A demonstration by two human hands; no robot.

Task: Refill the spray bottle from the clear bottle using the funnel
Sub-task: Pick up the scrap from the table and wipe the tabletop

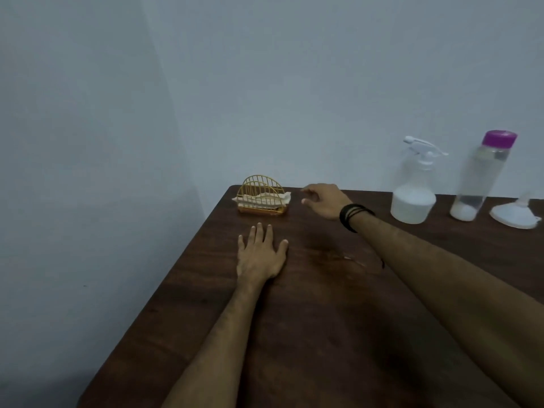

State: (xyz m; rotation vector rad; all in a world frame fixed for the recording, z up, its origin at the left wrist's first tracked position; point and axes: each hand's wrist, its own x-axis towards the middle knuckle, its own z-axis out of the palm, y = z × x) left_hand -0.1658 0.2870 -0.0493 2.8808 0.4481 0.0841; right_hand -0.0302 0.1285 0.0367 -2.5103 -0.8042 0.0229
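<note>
Two bare forearms come in from the bottom of the frame across a dark wooden table (323, 334). The nearer one rises from the lower middle and ends in the left hand (259, 254), which lies flat, palm down on the wood a little left of center, fingers straight and slightly spread, thumb out to the right, holding nothing. The other forearm enters from the lower right edge and runs up and to the left in a long diagonal, with a stack of black bands (353, 216) round the wrist. Its right hand (322, 201) hovers above the far part of the table near the middle of the frame, back of the hand up, fingers loosely curled and parted, thumb a little apart below them, gripping nothing. Just left of those fingertips, at the table's far left corner, stands a small gold wire holder (263, 198) with white napkins in it. Along the far edge at the right of the frame stand the spray bottle (413, 189), white trigger head on, with pale contents low in it; just right of it the tall clear bottle (479, 178), purple cap on; and at the right edge the white funnel (513, 214), resting wide mouth down. All three are well apart from both hands. A plain pale wall (206, 83) fills the upper frame.
</note>
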